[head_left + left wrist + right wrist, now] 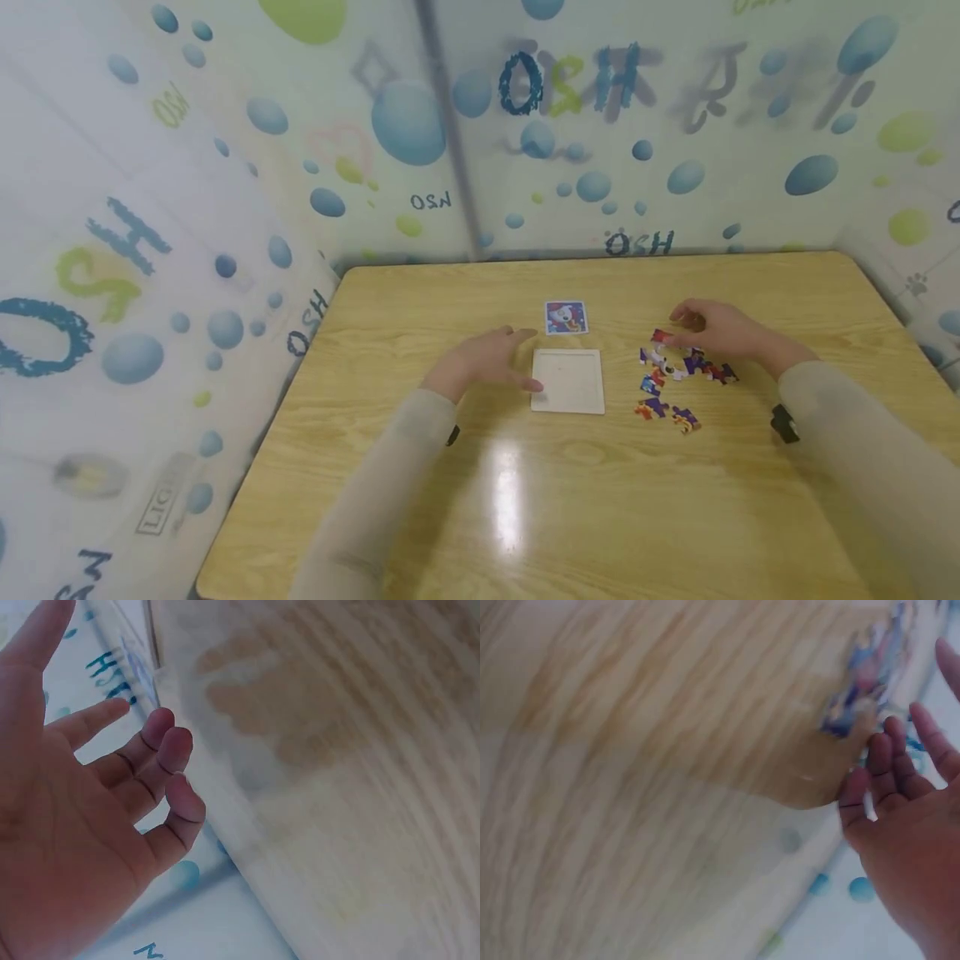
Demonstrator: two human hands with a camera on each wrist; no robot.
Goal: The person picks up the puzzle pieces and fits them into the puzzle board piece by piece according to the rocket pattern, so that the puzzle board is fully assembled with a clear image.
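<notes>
Hands well apart: the left hand (483, 360), fingers loosely spread, reaches the white tray's (567, 382) left side, nearer the tabletop's (600, 500) far edge; the right hand (723, 333), fingers relaxed (contact unclear for both), hovers over puzzle pieces (653, 382) towards the right edge.

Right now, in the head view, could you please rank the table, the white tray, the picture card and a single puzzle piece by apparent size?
Largest to smallest:
1. Table
2. White tray
3. Picture card
4. Single puzzle piece
</notes>
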